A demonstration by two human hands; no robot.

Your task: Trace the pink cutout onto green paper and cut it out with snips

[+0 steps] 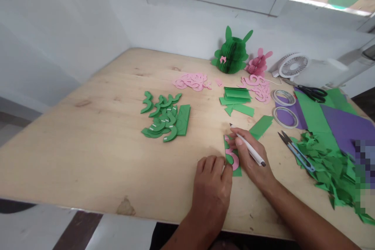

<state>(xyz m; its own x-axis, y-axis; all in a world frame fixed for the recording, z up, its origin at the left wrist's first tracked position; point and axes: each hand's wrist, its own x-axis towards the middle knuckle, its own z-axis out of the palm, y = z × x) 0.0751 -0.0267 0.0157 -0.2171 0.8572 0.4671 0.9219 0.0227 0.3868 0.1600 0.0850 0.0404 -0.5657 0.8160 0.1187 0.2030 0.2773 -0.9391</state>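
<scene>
My right hand (252, 154) is closed around a white pen (250, 148) with dark ends, held slantwise with its tip up and to the left. Beneath it, a pink curved paper cutout (233, 161) lies on a green paper strip (237, 172). My left hand (211, 177) rests on the table with bent fingers, pressing the left side of the cutout and strip. Some of the cutout is hidden by my fingers. To the left sits a heap of green curved paper pieces (159, 124), several with small white tabs, beside a green rectangle with outlines (184, 119).
Behind stand green (233, 54) and pink (258, 64) honeycomb paper figures and a white fan (293, 65). Pink scraps (191, 81) and green strips (236, 95) lie nearer. At right are tape rolls (285, 117), snips (297, 152), black scissors (313, 93) and green scraps (325, 168).
</scene>
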